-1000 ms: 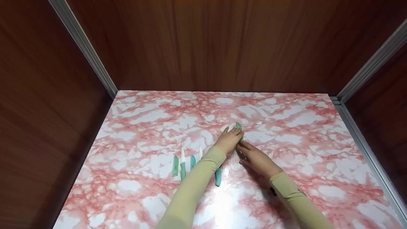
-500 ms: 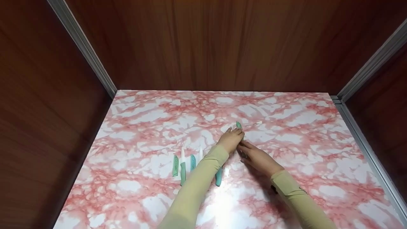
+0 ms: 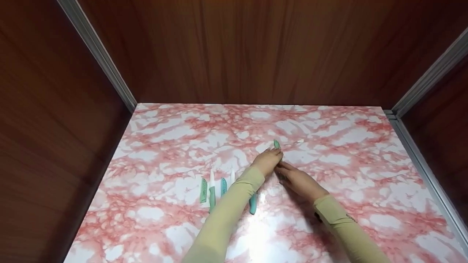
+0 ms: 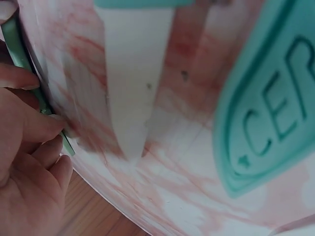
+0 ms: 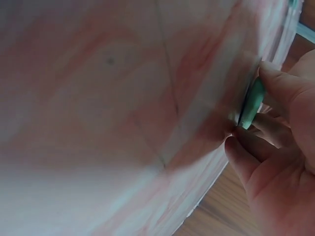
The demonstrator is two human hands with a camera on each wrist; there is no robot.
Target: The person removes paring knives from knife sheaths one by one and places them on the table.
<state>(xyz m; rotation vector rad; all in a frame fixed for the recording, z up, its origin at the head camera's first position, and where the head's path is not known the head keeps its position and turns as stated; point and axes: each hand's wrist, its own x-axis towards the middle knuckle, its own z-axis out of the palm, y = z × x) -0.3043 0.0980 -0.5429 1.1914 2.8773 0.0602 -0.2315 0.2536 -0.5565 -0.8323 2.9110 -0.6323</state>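
A slim green piece (image 3: 276, 143), shaped like a knife sheath, lies at mid-table, mostly covered by both hands. My left hand (image 3: 267, 160) reaches over it from the left, its fingers pinching the green piece (image 4: 16, 46). From the right, my right hand (image 3: 301, 184) holds its near end; the right wrist view has the green piece (image 5: 253, 103) between thumb and fingers. Left of the hands lie a green sheath (image 3: 203, 190), a green-handled knife (image 3: 212, 197) and a blue sheath (image 3: 223, 185). The left wrist view shows a white blade (image 4: 138, 83) beside a lettered sheath (image 4: 266, 108).
Part of a teal handle (image 3: 253, 204) shows just right of the left sleeve (image 3: 226, 219), which hides things beneath. A small pale scrap (image 3: 300, 141) lies beyond the hands. Dark wood panels (image 3: 241, 51) with metal rails (image 3: 427, 69) enclose the red-and-white tabletop (image 3: 164, 233).
Both hands stay on the green piece. My left hand's fingers have drawn closer together, and the right fingertips sit nearer beneath them. The other knives and sheaths lie as before.
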